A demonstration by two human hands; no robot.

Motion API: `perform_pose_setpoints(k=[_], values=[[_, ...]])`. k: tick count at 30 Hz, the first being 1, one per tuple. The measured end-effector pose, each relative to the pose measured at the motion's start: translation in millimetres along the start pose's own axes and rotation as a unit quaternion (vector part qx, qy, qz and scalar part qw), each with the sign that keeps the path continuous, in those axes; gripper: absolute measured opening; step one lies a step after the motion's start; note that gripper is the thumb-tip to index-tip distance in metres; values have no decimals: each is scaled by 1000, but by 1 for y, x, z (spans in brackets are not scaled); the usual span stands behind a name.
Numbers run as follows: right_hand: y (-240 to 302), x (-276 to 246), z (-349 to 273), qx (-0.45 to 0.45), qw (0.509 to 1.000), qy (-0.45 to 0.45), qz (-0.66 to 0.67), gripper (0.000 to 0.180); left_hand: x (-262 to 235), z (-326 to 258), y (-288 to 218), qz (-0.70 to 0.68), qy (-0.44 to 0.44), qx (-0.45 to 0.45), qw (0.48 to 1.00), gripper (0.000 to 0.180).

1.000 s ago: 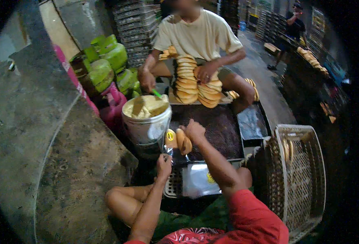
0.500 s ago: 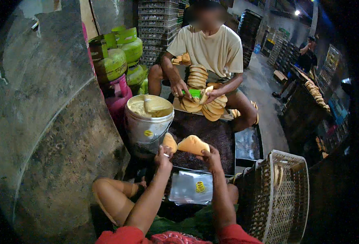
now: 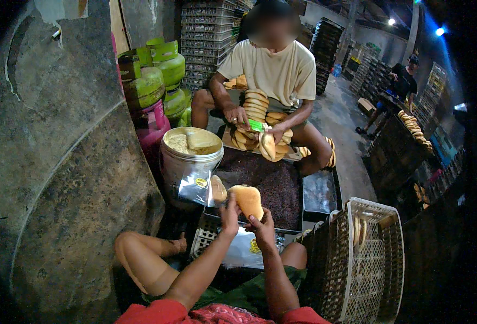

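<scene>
In the head view, grips a golden bun [image 3: 248, 201] by its lower end with the right hand [image 3: 263, 229], above the near edge of the dark granules [image 3: 271, 175]. Rests the left hand [image 3: 229, 216] at the bun's left edge; cannot tell whether grasping it or not. Shows just left a second bun [image 3: 218, 189], beside clear plastic [image 3: 191, 186] before the white bucket [image 3: 187, 163].
</scene>
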State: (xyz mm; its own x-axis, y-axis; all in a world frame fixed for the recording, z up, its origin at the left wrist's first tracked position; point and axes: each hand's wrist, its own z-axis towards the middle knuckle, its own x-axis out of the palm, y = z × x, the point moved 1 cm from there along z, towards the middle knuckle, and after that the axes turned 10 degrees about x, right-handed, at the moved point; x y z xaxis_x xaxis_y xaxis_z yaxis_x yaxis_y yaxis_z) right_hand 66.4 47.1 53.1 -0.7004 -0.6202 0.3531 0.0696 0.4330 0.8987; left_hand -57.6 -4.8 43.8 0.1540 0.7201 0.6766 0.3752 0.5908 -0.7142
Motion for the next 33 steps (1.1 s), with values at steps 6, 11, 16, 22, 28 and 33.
perform_pose_setpoints(k=[6,11,16,22,28,33], values=[[14,4,-8,-12,999,-6,-30,53,-8,1,-23,123,154,-21,980,45],[23,7,-9,-5,999,33,-34,53,-24,-2,-18,210,293,-1,933,48],[26,20,-11,-2,999,45,6,51,-32,-11,-7,205,292,-90,930,41],[14,26,-12,-25,997,19,-76,46,-24,-4,-21,-151,58,22,987,47],[28,27,-24,-206,926,-107,-297,28,-11,-11,-10,-145,22,-71,987,50],[114,-15,-37,-227,819,-231,-473,35,9,-39,-1,-39,79,-30,996,52]])
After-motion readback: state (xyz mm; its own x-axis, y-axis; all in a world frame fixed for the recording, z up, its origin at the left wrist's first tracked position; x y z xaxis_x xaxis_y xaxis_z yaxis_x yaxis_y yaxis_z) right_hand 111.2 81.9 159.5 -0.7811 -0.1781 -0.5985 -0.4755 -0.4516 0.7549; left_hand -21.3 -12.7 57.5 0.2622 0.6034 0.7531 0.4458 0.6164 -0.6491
